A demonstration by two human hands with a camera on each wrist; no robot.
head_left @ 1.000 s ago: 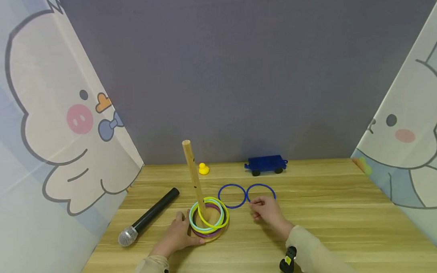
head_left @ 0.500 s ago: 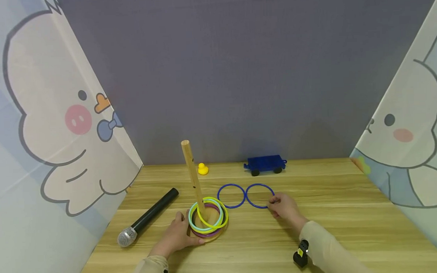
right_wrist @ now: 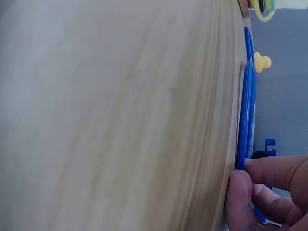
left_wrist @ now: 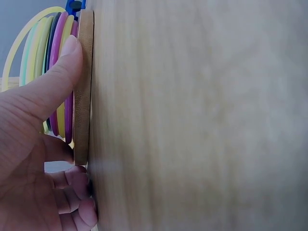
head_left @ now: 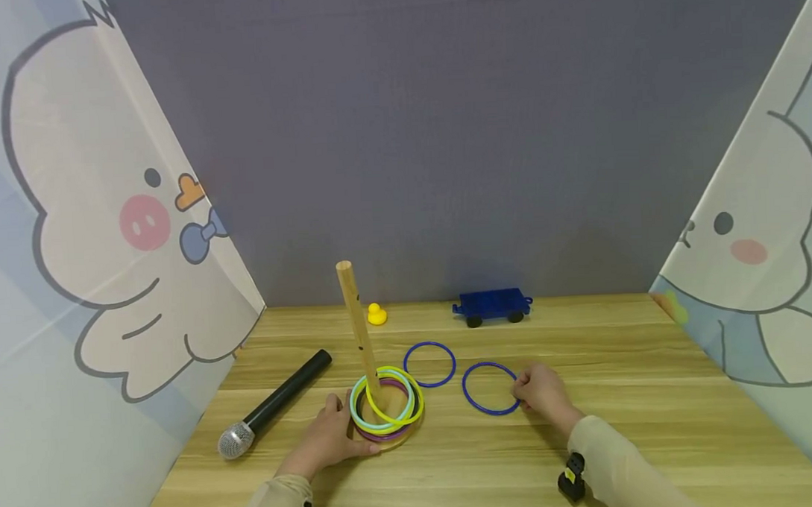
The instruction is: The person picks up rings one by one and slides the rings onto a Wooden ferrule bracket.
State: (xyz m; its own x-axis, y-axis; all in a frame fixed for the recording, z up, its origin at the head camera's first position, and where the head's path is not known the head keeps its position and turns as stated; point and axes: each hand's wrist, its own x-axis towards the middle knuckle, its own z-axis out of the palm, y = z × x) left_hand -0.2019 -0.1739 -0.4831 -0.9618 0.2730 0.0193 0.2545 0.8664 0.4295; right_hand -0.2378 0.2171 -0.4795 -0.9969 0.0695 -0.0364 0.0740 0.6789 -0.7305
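My left hand (head_left: 327, 439) grips the round wooden base (left_wrist: 83, 106) of a ring toss stand at its left side. From this base a wooden post (head_left: 357, 322) rises, leaning slightly left in the head view. Several rings, yellow, mint (head_left: 353, 412), black and purple, lie stacked around its foot, with the top yellow ring (head_left: 422, 402) askew. To the right, my right hand (head_left: 544, 394) pinches the right edge of a blue ring (head_left: 463, 386) between thumb and forefinger, low over the tabletop. A second blue ring (head_left: 429, 343) lies flat between it and the stand.
A black microphone (head_left: 283, 396) with a silver head lies left of the stand. Along the back stand a yellow rubber duck (head_left: 377, 315) and a blue toy wagon (head_left: 493, 304). A grey backdrop (head_left: 442, 148) rises behind the table, with cartoon-printed panels at both sides.
My right hand moved right to the far edge of the right blue ring, took hold, and drew it nearer and apart from the other ring. My left hand stayed at the base.
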